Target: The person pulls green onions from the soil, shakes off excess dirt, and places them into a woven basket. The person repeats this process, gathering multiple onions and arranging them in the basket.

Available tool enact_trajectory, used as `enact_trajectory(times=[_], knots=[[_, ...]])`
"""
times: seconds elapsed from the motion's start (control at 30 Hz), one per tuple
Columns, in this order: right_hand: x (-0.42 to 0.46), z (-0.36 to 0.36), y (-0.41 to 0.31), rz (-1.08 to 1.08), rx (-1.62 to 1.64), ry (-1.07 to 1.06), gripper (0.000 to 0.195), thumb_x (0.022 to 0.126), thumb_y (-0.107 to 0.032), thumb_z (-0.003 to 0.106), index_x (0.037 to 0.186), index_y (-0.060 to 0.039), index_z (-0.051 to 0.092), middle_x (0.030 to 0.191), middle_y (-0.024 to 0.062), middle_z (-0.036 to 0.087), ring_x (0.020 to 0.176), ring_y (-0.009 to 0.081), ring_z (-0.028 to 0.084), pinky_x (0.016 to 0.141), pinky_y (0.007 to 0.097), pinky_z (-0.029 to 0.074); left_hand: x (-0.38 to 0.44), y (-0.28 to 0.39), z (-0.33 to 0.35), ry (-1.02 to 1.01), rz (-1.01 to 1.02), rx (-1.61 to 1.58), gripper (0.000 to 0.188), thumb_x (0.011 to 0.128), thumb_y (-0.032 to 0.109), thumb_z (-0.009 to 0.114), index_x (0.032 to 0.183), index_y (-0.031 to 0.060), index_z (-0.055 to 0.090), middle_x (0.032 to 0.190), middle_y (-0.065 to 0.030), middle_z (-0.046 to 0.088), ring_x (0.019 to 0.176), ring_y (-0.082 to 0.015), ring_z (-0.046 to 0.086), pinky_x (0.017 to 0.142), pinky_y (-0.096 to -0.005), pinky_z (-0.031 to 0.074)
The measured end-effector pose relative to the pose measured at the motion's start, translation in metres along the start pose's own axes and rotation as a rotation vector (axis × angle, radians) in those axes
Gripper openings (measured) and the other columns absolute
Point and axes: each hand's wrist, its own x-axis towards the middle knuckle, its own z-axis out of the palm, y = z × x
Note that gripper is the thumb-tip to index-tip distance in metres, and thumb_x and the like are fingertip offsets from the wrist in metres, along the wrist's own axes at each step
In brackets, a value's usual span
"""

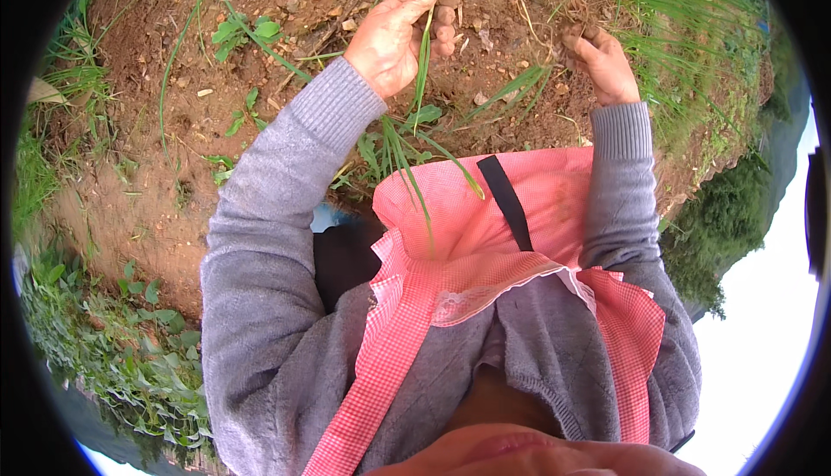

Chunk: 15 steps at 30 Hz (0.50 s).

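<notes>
My left hand (396,41), palm partly turned up, pinches a slender green plant (423,64) near its pale base between thumb and muddy fingers. Its narrow leaves hang down towards the apron. At the right, my right hand (600,60) has soil-covered fingers closed around a muddy tuft of roots and dry stems (571,12); exactly what the fingertips grip is hard to tell. Long green blades (513,93) lie just left of that hand. More narrow leaves (396,142) hang in front of the red-checked apron (448,184), which has a black strap (506,203).
Brown, stony soil (143,197) lies before me, with small broad-leaved weeds (247,31). Tall, grass-like green leaves (682,15) stand at the upper right. Leafy plants (123,340) grow at the lower left; trees (720,216) rise at the right.
</notes>
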Motion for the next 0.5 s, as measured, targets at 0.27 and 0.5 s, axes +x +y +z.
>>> enact_trajectory(times=[0.27, 0.5], knots=[[-0.021, 0.057, 0.014, 0.062, 0.386, -0.015, 0.016, 0.081, -0.013, 0.057, 0.093, -0.0016, 0.058, 0.064, -0.0018, 0.052, 0.048, 0.0070, 0.039, 0.047, 0.0224, 0.037, 0.013, 0.004, -0.017, 0.020, 0.180, -0.256, 0.020, 0.090, 0.022, 0.043, 0.092, 0.0034, 0.049, 0.069, -0.0038, 0.047, 0.055, -0.0116, 0.036, 0.050, -0.0253, 0.031], [-0.040, 0.098, 0.017, 0.417, 0.397, -0.247, 0.021, 0.085, -0.022, 0.055, 0.082, -0.0026, 0.062, 0.053, -0.0048, 0.043, 0.046, 0.0076, 0.037, 0.044, 0.0237, 0.036, 0.028, 0.011, -0.004, 0.171, 0.318, -0.323, 0.016, 0.089, 0.023, 0.044, 0.084, 0.0098, 0.052, 0.062, -0.0018, 0.051, 0.048, -0.0127, 0.041, 0.045, -0.0254, 0.033]])
